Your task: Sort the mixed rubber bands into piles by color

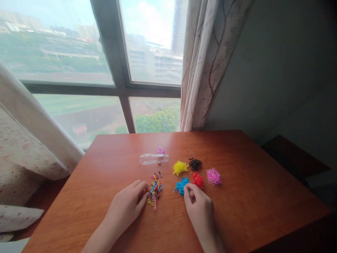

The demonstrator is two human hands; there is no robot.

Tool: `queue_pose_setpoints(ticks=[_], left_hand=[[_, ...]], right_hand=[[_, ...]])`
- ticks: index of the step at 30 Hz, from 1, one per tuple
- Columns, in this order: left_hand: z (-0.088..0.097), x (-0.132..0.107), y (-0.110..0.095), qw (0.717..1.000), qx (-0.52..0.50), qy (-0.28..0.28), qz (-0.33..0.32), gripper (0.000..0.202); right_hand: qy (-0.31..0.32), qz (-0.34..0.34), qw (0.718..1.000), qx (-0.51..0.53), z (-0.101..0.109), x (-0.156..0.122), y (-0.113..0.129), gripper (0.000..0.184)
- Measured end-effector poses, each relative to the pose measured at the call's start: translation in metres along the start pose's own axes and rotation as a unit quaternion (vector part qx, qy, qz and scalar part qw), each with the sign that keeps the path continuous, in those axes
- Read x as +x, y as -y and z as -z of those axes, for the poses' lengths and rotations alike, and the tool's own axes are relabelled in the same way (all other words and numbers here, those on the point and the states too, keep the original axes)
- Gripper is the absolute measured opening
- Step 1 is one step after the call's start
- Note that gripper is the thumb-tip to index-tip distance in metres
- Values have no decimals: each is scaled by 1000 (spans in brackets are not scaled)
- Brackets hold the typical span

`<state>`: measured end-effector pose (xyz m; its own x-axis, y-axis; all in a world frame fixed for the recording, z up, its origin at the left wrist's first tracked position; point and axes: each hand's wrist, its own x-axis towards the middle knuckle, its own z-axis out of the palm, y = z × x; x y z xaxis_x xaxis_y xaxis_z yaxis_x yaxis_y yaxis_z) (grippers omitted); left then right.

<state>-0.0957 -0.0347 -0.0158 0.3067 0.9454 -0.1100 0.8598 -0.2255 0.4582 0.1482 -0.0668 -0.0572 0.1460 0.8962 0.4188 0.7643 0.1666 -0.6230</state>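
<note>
Touching blue bands (180,186), right grip (200,206) nearly closed.

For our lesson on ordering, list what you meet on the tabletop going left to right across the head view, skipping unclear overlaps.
Left hand, mixed-colour pile, yellow pile, black pile, pink pile.

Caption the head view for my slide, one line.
Left hand at a mixed-colour pile of small rubber bands, right hand at the blue pile, on a wooden table.
</note>
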Motion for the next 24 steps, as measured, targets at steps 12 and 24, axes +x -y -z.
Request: queue_pose_setpoints(ticks=[12,24], left_hand=[[5,-4,2,997,-67,6,-40,20],[9,-5,-3,996,-71,41,-44,19]], right_hand=[[139,98,985,11,-22,-16,39,18],[163,98,982,-12,-18,-16,41,17]])
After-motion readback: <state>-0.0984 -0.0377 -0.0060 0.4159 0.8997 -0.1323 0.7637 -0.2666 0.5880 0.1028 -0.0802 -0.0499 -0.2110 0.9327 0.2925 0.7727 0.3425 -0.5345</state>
